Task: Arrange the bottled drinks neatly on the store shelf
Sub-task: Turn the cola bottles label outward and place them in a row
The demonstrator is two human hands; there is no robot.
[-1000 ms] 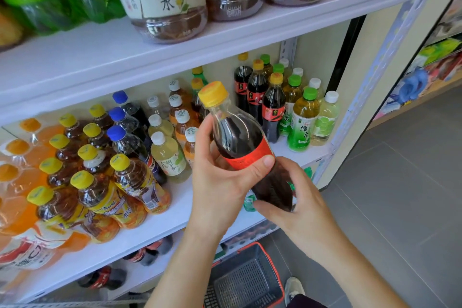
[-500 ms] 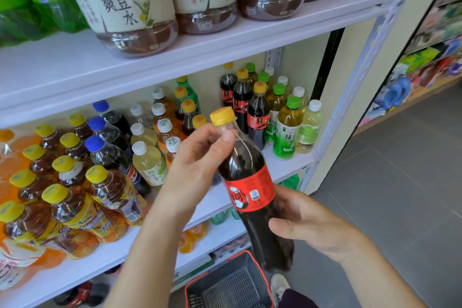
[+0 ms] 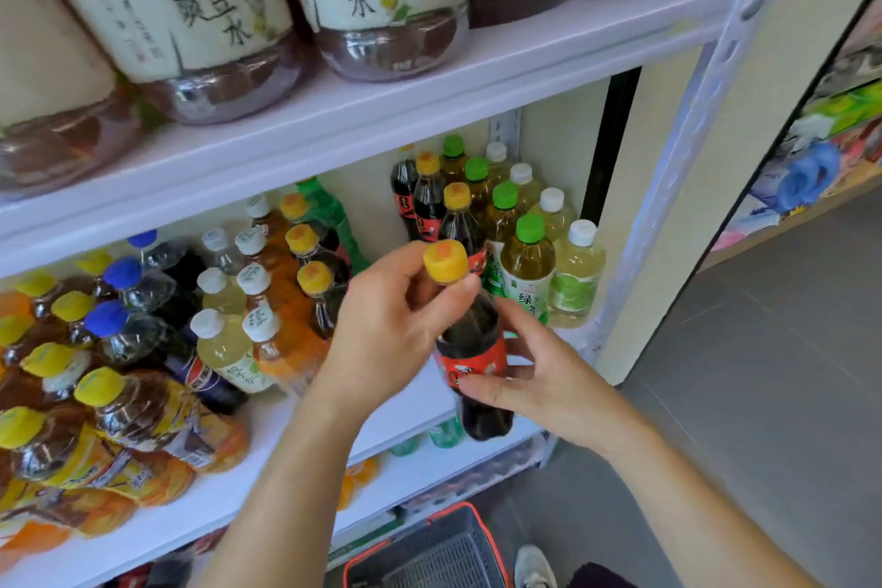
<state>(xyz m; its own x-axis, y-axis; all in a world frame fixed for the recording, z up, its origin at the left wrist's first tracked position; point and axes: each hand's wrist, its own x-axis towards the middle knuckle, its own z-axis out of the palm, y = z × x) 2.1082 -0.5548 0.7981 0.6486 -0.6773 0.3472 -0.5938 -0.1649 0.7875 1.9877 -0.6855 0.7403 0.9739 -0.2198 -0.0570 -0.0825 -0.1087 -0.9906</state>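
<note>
A dark drink bottle [image 3: 470, 339] with a yellow cap and red label stands nearly upright at the front edge of the middle shelf [image 3: 296, 449]. My left hand [image 3: 391, 325] pinches its neck just under the cap. My right hand [image 3: 534, 377] wraps the red label from the right. Behind it stands a row of the same dark bottles [image 3: 427, 201], with green-capped tea bottles [image 3: 525, 263] to their right.
White-capped pale bottles [image 3: 575, 270] fill the shelf's right end beside the perforated upright post [image 3: 682, 129]. Leaning yellow-, blue- and white-capped bottles [image 3: 138, 396] crowd the left. Large jugs [image 3: 210, 14] sit on the shelf above. A red-rimmed basket [image 3: 429, 549] lies on the floor below.
The bottle has gone from tilted in front of the shelf to nearly upright at the shelf's front edge. My left hand slid from its body up to the neck; my right hand moved up onto the label.
</note>
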